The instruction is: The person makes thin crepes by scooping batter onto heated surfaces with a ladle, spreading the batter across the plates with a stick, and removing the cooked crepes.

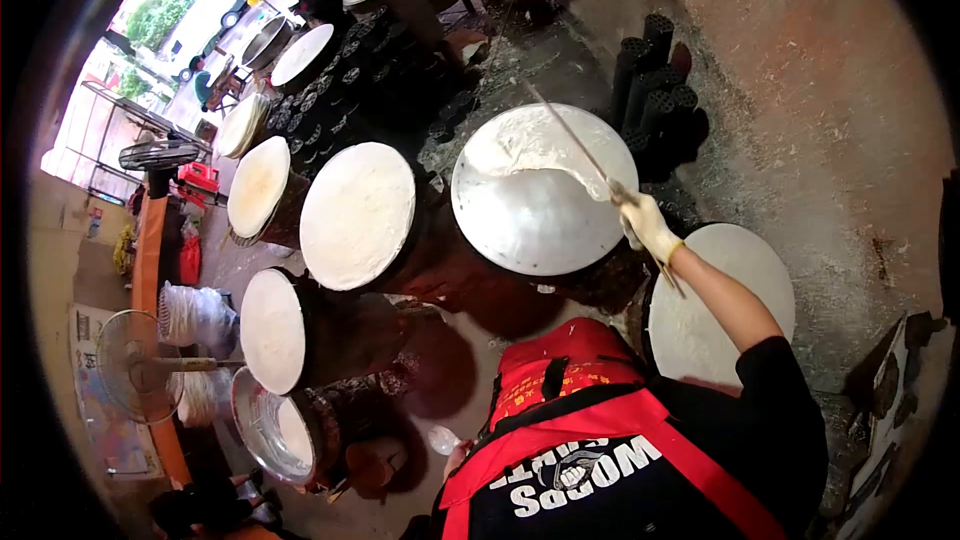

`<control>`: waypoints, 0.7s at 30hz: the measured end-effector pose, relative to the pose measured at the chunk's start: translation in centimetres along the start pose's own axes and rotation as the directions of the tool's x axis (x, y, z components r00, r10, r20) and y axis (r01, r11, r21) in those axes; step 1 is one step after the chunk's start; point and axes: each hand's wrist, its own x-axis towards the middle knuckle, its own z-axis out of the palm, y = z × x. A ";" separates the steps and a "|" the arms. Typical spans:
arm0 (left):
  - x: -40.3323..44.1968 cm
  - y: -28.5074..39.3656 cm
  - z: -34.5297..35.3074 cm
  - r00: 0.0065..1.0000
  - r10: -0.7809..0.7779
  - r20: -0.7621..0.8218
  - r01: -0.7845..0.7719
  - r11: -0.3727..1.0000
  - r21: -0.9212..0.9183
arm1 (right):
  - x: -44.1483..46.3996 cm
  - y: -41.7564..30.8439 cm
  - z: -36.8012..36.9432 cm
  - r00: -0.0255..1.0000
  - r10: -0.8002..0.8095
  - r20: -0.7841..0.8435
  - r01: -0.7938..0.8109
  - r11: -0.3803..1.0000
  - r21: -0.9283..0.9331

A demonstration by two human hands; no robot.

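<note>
Paste [517, 142], white and wet-looking, covers the far part of a round metal plate [535, 220] in a thick, uneven crescent with a ragged inner edge; the near part is bare, smooth and silvery, catching a soft shine. A thin, straight stick [573, 135] slants over the plate's right side, its far end just beyond the rim and its near end past the wrist. The right hand [645, 220], in a pale cloth glove, has its fingers closed around this stick, at the plate's right edge, so the paste lies beyond the grip and to its left. Only a bit of the left hand [457, 456] shows beside the red apron [566, 370], next to something small and clear; I cannot tell whether it grasps anything. Just to the right and nearer stands another disc [722, 300], pale and matte. More of them, coated in white, stand to the left: one broad and faintly lumpy [357, 215], another smaller and smoother [272, 332]. Black cylinders [655, 90] pierced with holes are stacked near a rough, stained wall [790, 60].
</note>
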 end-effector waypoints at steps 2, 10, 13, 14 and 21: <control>-1.7 1.1 0.8 0.999 -0.002 -0.051 0.004 0.999 0.040 | 0.0 -1.7 1.3 0.994 -0.049 0.100 0.061 0.991 -0.119; -0.4 3.3 0.3 0.991 0.106 -0.076 -0.123 0.954 -0.275 | -2.5 -4.0 -2.7 0.865 0.164 0.474 -0.005 0.948 -0.320; 0.4 5.6 0.0 0.992 0.005 0.129 0.099 0.607 -0.789 | 2.9 -1.6 -2.2 0.944 -0.079 0.319 0.143 0.972 -0.185; 0.4 6.4 0.2 0.990 -0.037 0.133 0.130 0.566 -0.814 | 3.6 -1.8 -1.2 0.972 -0.092 0.218 0.125 0.981 -0.145; -1.8 8.6 0.6 0.945 -0.302 0.124 0.259 0.463 -0.848 | 2.8 0.9 -5.9 0.796 -0.009 0.605 0.192 0.952 -0.239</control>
